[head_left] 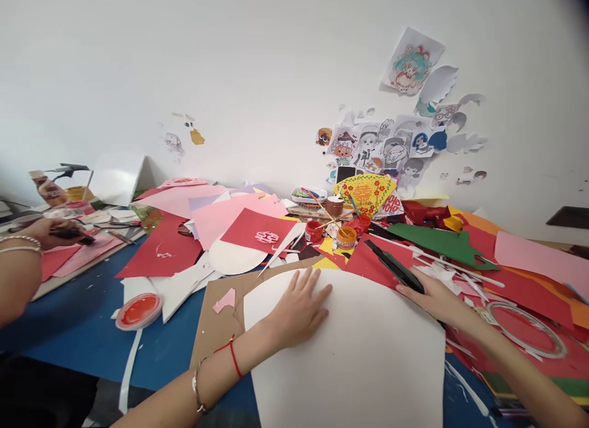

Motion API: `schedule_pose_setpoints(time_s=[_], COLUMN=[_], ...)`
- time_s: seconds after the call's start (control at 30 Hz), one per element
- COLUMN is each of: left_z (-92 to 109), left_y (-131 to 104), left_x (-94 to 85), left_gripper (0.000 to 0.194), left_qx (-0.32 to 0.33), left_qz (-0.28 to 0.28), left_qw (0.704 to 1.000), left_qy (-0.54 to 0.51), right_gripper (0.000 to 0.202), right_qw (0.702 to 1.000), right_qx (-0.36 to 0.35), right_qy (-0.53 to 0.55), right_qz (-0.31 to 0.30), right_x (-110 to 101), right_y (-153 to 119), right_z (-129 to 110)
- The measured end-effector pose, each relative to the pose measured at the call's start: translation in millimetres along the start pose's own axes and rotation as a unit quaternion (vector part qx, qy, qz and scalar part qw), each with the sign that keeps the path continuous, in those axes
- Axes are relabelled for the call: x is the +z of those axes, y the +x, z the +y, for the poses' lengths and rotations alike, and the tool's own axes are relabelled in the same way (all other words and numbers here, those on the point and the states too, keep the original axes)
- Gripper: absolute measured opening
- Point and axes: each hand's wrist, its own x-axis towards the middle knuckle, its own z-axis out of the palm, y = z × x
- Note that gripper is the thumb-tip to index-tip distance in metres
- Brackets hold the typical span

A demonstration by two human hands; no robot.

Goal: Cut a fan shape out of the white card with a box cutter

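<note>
My left hand (299, 308) lies flat with fingers spread on a large white sheet (363, 360), whose top edge curves like an arch. The sheet rests partly on a brown cardboard piece (216, 321). At the sheet's upper right edge, my right hand (426, 293) grips a dark green utility knife (398, 268). Its front end points up and left over red paper (359, 262). I cannot make out whether the blade is out. A small pink scrap (224, 301) sits on the cardboard, left of my left hand.
At the far left, another person's hand (53, 232) holds a black object. A lid with red paint (138, 311) lies on the blue table (175, 354). Paint jars (346, 238) with brushes stand behind the sheet. Cut paper, a green piece (442, 244) and a ring (527, 330) crowd the right.
</note>
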Motion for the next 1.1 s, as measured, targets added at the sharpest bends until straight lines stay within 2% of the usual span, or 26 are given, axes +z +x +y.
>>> schedule_pose_setpoints(time_s=[0.1, 0.23, 0.37, 0.5, 0.6, 0.73, 0.8, 0.9, 1.03, 1.1], left_z=[3, 2, 2, 1, 1, 0, -2, -6, -1, 9], left_y=[-2, -4, -5, -5, -6, -8, -7, 0, 24, 41], left_x=[6.0, 12.2, 14.1, 15.4, 16.4, 15.7, 14.4, 10.1, -1.6, -6.7], left_gripper=[0.051, 0.052, 0.053, 0.053, 0.053, 0.051, 0.049, 0.041, 0.032, 0.031], left_qx=[0.011, 0.002, 0.003, 0.005, 0.001, 0.0, 0.004, -0.007, -0.047, -0.018], left_qz=[-0.02, -0.01, -0.004, 0.002, 0.0, 0.002, 0.005, 0.025, 0.108, 0.134], left_qw=[0.999, 0.999, 0.998, 0.998, 0.997, 0.997, 0.996, 0.994, 0.981, 0.98], left_qy=[-0.032, -0.048, -0.056, -0.064, -0.071, -0.079, -0.086, -0.107, -0.157, -0.146], right_gripper=[0.037, 0.031, 0.028, 0.027, 0.024, 0.024, 0.025, 0.029, 0.041, 0.041], right_qw=[0.998, 0.987, 0.978, 0.984, 0.989, 0.992, 0.994, 0.991, 0.947, 0.925], right_qx=[-0.035, -0.068, -0.096, -0.091, -0.071, -0.071, -0.076, -0.083, -0.025, 0.0], right_qy=[-0.025, -0.105, -0.156, -0.136, -0.11, -0.078, -0.048, 0.078, 0.287, 0.349], right_qz=[-0.036, -0.098, -0.095, -0.072, -0.069, -0.068, -0.064, -0.076, -0.143, -0.148], right_x=[-7, -9, -3, 6, 18, 41, 51, 59, 59, 58], right_y=[16, 38, 58, 74, 79, 76, 73, 69, 59, 51], right_z=[-18, -41, -59, -73, -76, -62, -51, -42, -56, -69])
